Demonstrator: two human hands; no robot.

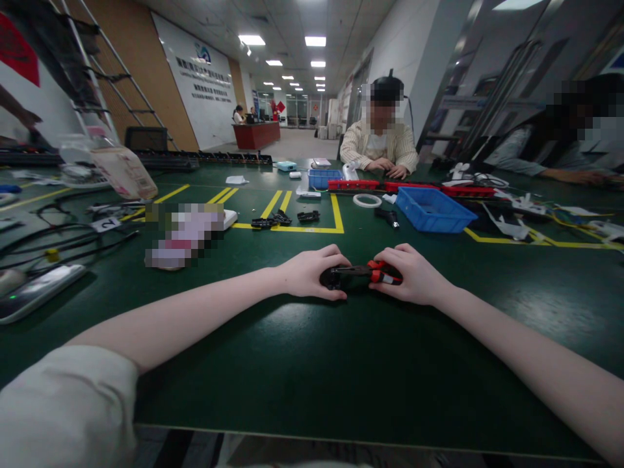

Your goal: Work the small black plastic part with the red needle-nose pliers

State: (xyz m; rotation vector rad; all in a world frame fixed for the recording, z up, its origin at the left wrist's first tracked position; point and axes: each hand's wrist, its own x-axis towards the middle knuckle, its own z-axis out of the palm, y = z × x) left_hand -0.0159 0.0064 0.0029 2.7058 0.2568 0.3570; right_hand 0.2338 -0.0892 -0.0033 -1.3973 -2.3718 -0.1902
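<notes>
My right hand (412,276) is closed around the red handles of a pair of pliers (387,275), whose dark jaws point left. My left hand (312,273) grips a small black part (331,278) between thumb and fingers, close above the green table (312,364). The tips of the pliers reach that black part; whether they bite on it I cannot make out. Beyond my hands, several black pieces (280,219) lie within yellow tape lines, with another black piece (308,216) beside them.
A blue bin (433,209) stands to the right, near a black tool (387,218) and a white tape roll (367,200). At left lie a phone (182,240), cables (88,227) and a white power strip (41,292). A co-worker (380,140) sits opposite.
</notes>
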